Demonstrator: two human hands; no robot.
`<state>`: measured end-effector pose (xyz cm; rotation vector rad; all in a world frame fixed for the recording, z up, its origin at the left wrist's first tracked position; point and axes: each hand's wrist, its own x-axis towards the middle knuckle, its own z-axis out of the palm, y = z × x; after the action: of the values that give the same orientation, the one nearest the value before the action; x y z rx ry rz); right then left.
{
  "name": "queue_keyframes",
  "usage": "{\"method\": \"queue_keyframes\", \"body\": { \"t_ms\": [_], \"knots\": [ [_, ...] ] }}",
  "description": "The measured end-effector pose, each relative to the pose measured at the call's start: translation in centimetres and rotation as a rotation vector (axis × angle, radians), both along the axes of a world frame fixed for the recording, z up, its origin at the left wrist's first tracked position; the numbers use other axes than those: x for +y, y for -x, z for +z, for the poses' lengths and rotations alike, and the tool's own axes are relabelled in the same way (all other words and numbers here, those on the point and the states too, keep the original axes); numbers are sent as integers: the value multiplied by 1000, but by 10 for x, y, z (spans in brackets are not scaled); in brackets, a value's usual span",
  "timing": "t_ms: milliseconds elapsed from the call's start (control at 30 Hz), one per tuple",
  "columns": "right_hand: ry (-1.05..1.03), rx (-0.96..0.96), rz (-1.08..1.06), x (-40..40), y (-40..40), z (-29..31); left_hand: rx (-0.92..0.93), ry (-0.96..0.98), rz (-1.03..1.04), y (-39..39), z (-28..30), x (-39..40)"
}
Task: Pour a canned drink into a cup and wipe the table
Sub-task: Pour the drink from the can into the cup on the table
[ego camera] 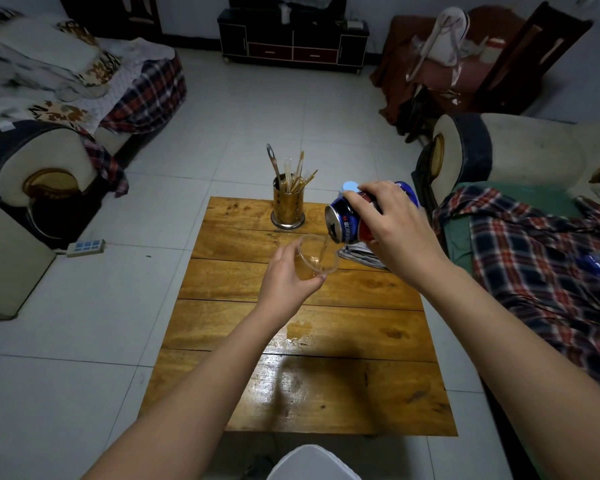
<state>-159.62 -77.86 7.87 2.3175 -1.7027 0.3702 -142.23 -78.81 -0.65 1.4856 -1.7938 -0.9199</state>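
Above the wooden plank table [243, 393], the right hand [392, 223] grips a tilted blue drink can [343, 221], its stream falling into a clear plastic cup [317, 259] clasped by the left hand [286, 280]. Better to keep the tilt gentle and the cup steady beneath; a puddle [297, 332] waits for wiping.

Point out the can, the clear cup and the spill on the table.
can [347, 226], head view, on its blue side near the top.
clear cup [321, 259], head view, on its inner wall.
spill [297, 331], head view, on the wet patch's middle.

1 can [347, 221] – 1 cup [317, 259]
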Motion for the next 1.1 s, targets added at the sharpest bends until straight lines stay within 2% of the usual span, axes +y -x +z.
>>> {"method": "queue_keyframes", "body": {
  "t_ms": [267,700,867,1100],
  "knots": [
    [-30,-9,11,-4,-2,-7,10,-17,-1,-1,-3,-3],
    [-76,-165,-15,-14,-1,-28,69,-54,7,-6,-7,-14],
    [-130,-333,-58,-14,0,-37,86,-62,2,-8,-10,-19],
    [-159,-715,-190,-15,1,-55,154,-125,26,-11,-23,-29]
  ]
}}
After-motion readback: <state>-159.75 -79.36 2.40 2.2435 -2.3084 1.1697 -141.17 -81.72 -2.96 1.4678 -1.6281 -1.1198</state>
